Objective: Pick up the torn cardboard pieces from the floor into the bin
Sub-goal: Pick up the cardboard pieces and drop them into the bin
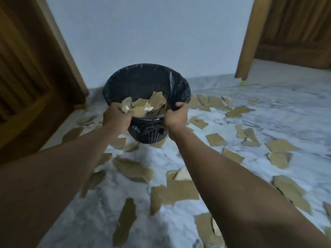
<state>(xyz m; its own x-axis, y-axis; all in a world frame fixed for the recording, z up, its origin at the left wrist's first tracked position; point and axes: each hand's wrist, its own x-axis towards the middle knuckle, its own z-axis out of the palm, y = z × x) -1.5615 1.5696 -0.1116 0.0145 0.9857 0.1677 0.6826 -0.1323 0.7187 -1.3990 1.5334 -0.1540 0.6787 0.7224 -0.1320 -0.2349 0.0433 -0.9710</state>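
A dark mesh bin (141, 83) lined with a black plastic bag is tilted toward me above the floor. My left hand (117, 116) grips its near rim on the left, and torn cardboard pieces (141, 106) lie inside right by its fingers. My right hand (176, 116) grips the near rim on the right, fingers curled over the bag's edge. Several more torn brown cardboard pieces (133, 170) are scattered over the white marble floor (268, 102) around and below the bin.
A plain white wall (152, 36) stands behind the bin. A wooden door (32, 77) is at the left and another wooden door with its frame (254, 33) at the right. Cardboard scraps (279, 145) spread far to the right.
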